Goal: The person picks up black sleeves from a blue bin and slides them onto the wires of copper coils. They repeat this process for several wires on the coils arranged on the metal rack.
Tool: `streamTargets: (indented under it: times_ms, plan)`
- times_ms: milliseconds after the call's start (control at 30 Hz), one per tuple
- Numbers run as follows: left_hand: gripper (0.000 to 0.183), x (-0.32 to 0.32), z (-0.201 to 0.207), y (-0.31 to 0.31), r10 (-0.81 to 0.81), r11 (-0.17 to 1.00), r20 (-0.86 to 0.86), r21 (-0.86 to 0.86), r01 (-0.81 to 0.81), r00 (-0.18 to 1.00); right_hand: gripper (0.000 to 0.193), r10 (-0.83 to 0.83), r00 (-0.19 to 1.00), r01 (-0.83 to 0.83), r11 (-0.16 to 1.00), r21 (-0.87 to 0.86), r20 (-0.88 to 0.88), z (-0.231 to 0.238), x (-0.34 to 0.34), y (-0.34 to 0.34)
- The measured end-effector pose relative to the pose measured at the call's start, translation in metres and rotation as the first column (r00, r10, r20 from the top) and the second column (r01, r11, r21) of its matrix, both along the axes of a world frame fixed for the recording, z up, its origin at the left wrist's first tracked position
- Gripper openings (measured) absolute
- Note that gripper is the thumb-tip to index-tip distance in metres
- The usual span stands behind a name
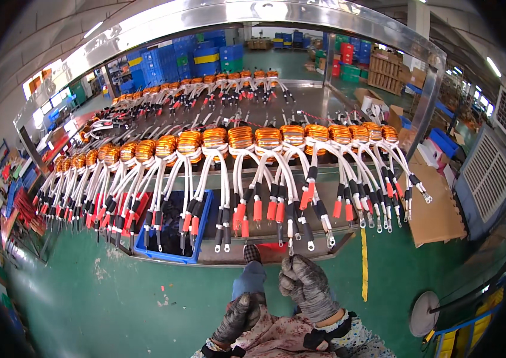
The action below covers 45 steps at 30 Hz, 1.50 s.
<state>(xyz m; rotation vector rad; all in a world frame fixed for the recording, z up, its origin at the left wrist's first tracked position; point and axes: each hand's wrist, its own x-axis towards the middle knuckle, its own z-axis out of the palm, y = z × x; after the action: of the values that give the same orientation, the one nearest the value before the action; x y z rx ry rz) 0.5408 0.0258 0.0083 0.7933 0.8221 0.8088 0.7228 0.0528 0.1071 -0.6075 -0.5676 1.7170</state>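
A row of copper-wound ring coils stands along the rack edge in front of me, their white leads hanging down. Many leads carry black or red sleeves and end in bare metal ring lugs. My right hand, in a grey glove, is closed with its fingertips pinched at the tip of one hanging cable lug. Lower and to the left, my left hand, also gloved, is curled near my lap, apart from the leads. Whatever it may hold is hidden by the fingers.
A blue bin of dark parts sits on the rack's lower shelf. More coils line the far side of the metal rack. Flattened cardboard and a grey air cooler stand to the right, with a round stool-like disc nearer.
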Motion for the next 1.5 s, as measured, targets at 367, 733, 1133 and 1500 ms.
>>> streamTargets:
  times_ms: [367,733,1133,1500]
  plan:
    - [0.053,0.001,-0.034,0.002,-0.003,0.997,0.058,-0.07,0.007,0.998,0.023,-0.201,0.972,0.196,0.979,-0.047,-0.124,0.02,-0.019,0.018]
    - [0.05,0.002,-0.01,-0.004,-0.051,0.998,0.11,-0.021,0.053,0.993,0.022,0.219,0.705,-0.173,0.976,0.136,-0.674,-0.025,0.004,0.047]
    - [0.049,0.01,-0.073,0.004,0.009,0.963,0.041,0.269,-0.019,0.999,0.03,0.154,0.829,-0.139,0.988,0.07,-0.538,-0.015,0.005,0.053]
    - [0.051,0.009,0.003,-0.008,-0.017,0.993,-0.028,0.115,0.02,0.999,0.038,0.015,0.994,-0.009,0.999,0.054,-0.107,-0.019,0.01,0.044]
